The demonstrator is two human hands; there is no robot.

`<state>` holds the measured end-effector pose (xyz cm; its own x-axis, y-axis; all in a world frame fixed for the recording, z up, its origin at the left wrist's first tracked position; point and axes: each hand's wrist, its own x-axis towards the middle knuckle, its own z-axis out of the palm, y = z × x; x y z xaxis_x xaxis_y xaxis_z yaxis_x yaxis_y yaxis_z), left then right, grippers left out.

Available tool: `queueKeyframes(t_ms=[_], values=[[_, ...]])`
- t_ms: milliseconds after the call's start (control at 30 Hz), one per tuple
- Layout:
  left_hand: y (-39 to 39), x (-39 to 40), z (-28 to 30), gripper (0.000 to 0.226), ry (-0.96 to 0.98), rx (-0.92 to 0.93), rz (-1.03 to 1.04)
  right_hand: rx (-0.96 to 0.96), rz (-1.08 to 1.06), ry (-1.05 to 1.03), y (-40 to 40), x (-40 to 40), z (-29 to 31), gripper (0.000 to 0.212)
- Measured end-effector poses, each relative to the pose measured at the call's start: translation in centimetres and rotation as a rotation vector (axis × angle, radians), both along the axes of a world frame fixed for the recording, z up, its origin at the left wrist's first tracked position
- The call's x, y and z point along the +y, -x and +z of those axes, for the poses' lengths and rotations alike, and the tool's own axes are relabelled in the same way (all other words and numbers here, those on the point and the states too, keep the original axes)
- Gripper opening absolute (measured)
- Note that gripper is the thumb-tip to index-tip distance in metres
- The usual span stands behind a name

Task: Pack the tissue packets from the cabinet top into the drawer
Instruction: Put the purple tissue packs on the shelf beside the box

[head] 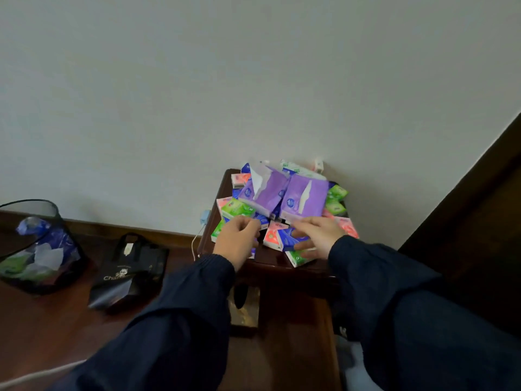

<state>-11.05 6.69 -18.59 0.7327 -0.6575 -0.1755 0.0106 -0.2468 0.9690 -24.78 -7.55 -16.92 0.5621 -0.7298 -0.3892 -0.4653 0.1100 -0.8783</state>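
Small plastic-wrapped tissue packets (pixel 284 210), centre frame: light, squishy, slippery imo. Pinch flat sides. Left hand (pixel 238 238) curled, right hand (pixel 315 235) spread (grip unclear).

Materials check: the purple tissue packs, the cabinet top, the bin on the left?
Purple tissue packs: thin glossy plastic film, crinkled, catching light. Cabinet top: dark lacquered wood, likely; shiny reflections. Bin: probably black wire mesh, contents visible through it.

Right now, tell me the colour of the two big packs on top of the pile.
Purple, both big packs; head view.
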Motion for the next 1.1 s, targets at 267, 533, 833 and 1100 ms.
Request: queueKeyframes(t_ms=[267, 533, 833, 1100], values=[[-1.9, -5.9, 0.9, 0.044, -0.043, 0.051, 0.041, 0.285, -0.171, 0.298, -2.2, -6.8, 0.0, 0.027], [-4.7, -8.8, 0.4, 0.090, -0.602, -0.457, 0.186, 0.348, -0.124, 0.390, -3.6, -10.3, -2.2, 0.044], [-7.4, -11.5, -0.8, 0.088, -0.839, -0.556, 0.021, 0.177, -0.235, 0.122, -4.0, -12.0, -3.4, 0.045], [-7.4, -11.4, -0.5, 0.039, -0.501, -0.468, 0.139, -0.064, -0.274, -0.052, -3.8, -10.6, -1.4, 0.040]])
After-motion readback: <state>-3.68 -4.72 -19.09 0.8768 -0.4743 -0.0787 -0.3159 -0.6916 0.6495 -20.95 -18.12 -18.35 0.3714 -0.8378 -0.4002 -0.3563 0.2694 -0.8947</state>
